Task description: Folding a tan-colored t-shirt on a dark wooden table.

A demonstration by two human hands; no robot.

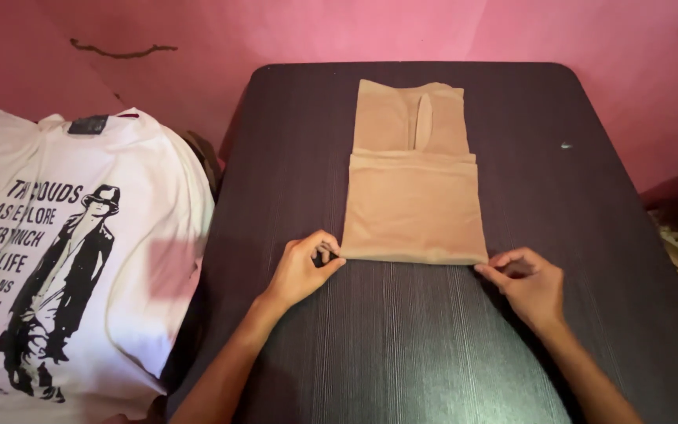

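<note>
A dark brown wood-grain surface [433,353] with rounded corners fills most of the view, set against a pink wall [276,31]. To its left lies a white printed T-shirt [56,259] bearing a black figure in a hat (its lower part runs out of view). On the middle of the surface rests a folded beige stretch-fabric garment [413,196], its nearer half doubled over the farther half so that a fold line crosses it, the near edge lying straight across the surface. The person's left hand [301,271] pinches the garment's near left corner between thumb and fingertips, the other fingers curled in. The right hand [529,284] pinches the near right corner in the same way, thumb and forefinger pressed together on the cloth. Both forearms stretch over the bare front part of the surface. A small pale speck [566,145] sits near the far right edge.
</note>
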